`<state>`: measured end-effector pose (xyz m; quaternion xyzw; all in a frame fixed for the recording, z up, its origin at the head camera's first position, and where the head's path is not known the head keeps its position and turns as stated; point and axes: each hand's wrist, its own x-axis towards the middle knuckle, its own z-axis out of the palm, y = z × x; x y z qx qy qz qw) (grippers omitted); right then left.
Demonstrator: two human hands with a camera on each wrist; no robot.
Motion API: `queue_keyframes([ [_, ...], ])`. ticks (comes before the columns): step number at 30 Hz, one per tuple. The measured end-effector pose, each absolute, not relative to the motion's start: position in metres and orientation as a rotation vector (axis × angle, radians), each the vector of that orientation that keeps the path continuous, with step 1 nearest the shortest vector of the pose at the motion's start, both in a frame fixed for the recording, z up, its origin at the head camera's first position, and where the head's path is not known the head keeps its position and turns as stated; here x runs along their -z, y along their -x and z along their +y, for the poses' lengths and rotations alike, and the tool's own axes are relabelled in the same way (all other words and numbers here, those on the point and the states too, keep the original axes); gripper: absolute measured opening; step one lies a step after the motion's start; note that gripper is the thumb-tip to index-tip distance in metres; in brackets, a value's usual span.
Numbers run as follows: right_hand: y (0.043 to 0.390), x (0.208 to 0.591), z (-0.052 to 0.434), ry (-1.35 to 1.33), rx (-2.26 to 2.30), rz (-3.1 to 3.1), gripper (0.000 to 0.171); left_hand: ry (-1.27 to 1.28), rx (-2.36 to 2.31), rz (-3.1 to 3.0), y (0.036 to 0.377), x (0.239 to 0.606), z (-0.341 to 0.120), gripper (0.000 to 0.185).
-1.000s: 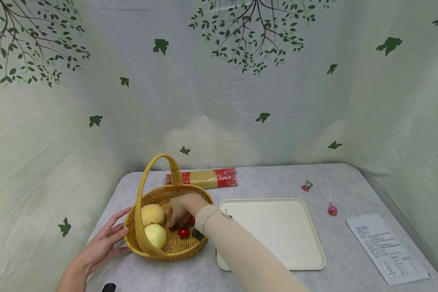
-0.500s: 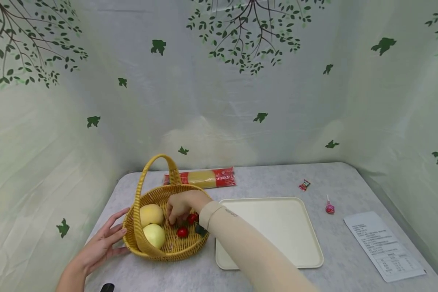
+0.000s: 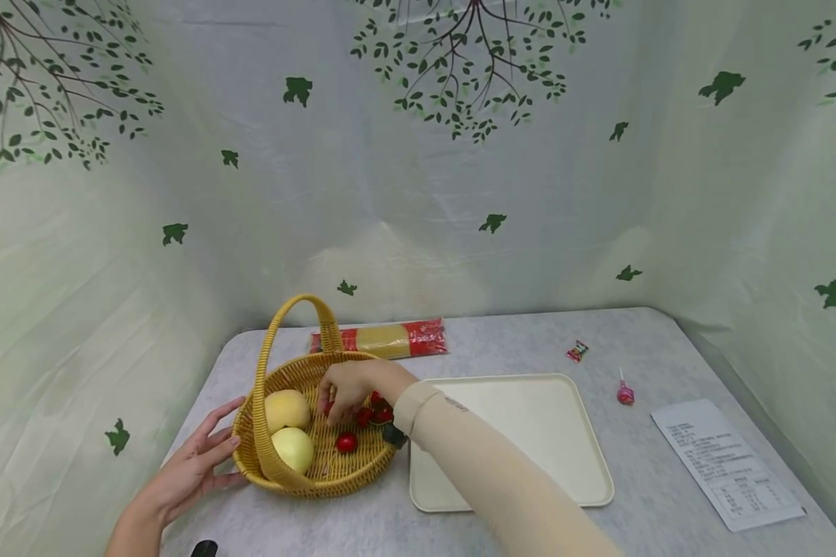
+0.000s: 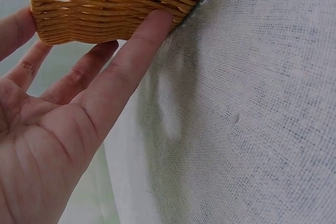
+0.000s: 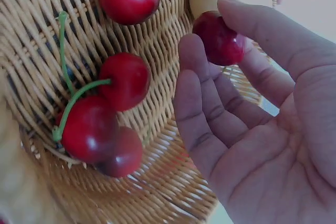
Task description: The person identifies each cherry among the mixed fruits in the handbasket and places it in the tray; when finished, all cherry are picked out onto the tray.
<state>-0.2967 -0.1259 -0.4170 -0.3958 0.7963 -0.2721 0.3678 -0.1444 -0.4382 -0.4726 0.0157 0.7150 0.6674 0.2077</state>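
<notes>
A yellow wicker basket [image 3: 351, 485] with a tall handle stands at the left of the table. My left hand [image 3: 188, 468] touches its outer left side, fingers spread and fairly straight; the left wrist view shows the fingertips on the wicker [image 4: 100, 19]. Inside the basket, my right hand [image 3: 355, 389] pinches a dark red cherry [image 5: 218, 40] between thumb and fingertips. Several other cherries lie in the basket, among them a single cherry [image 3: 346, 442] and a stemmed cherry [image 5: 90, 129]. Two larger round fruits, one yellow [image 3: 287, 410] and one pale yellow-green [image 3: 293, 450], sit at the basket's left.
Right of the basket lies a cream tray [image 3: 529, 503], partly under my right forearm. A red and yellow pack [image 3: 383, 340] lies behind the basket. Farther right are a wrapped candy [image 3: 577, 351], a lollipop [image 3: 625, 394] and a printed white sheet [image 3: 728, 464].
My right hand has risen slightly and shifted right inside the basket, and the pinched cherry now shows at its fingers. More cherries have come into sight beside the wrist. My left hand stays at the basket.
</notes>
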Motion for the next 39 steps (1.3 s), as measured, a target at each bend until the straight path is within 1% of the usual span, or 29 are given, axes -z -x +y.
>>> queue_keyframes([
  [5,0.297,0.411,-0.117,1.105,0.689,2.118,0.027,-0.027,-1.859,1.991,0.143,0.473,-0.44,0.064],
  [11,0.299,0.399,-0.1,1.192,0.712,2.17,0.022,-0.058,-1.876,1.972,0.14,0.473,-0.442,0.064],
  [17,0.298,0.394,-0.08,1.255,0.741,2.212,0.027,-0.062,-1.889,1.96,0.139,0.473,-0.443,0.063],
  [22,0.293,0.396,-0.06,1.242,0.852,2.203,0.031,-0.048,-1.874,1.977,0.138,0.472,-0.441,0.064],
  [27,0.288,0.395,-0.038,1.207,0.949,2.203,0.029,-0.086,-1.897,1.952,0.137,0.474,-0.442,0.063],
  [33,0.292,0.397,-0.004,1.208,1.008,2.27,0.03,-0.06,-1.89,1.982,0.138,0.473,-0.441,0.063],
  [39,0.295,0.403,0.035,1.059,1.141,2.297,0.028,-0.018,-1.854,2.036,0.142,0.472,-0.438,0.066],
])
